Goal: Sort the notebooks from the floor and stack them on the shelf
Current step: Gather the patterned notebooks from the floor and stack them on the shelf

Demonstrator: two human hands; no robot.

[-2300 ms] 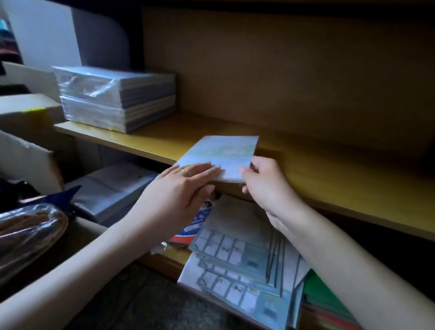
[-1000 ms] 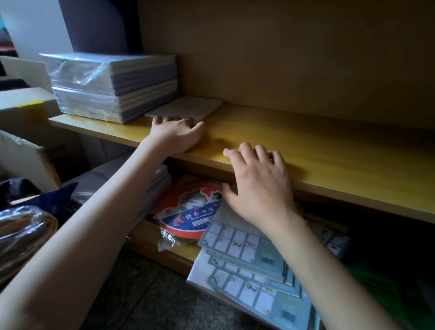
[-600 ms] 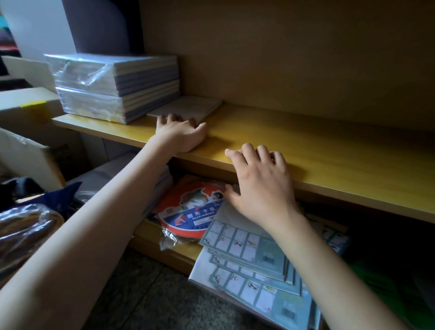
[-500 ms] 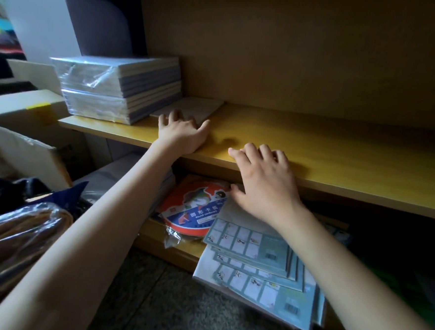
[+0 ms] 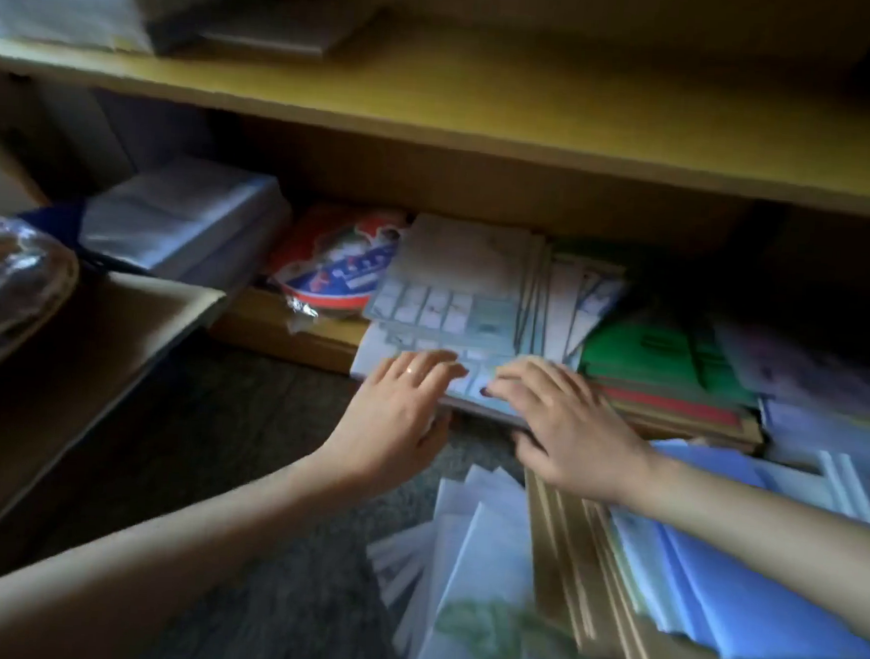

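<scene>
Yellow wooden shelf board (image 5: 541, 110): thin grey notebook (image 5: 289, 31) flat at left. Loose heap of blue, tan and pale notebooks (image 5: 686, 604) on floor, lower right. Stack of pale grid-printed notebooks (image 5: 450, 299) on bottom shelf. Left hand (image 5: 396, 414) and right hand (image 5: 570, 431) side by side, fingers on stack's front edge; whether clamped cannot tell, blurred.

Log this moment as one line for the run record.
stage: reaching | left hand: fingers on grid-printed notebook stack | right hand: same stack, front edge | grip: unclear, blurred | upper shelf: one loose notebook
</scene>
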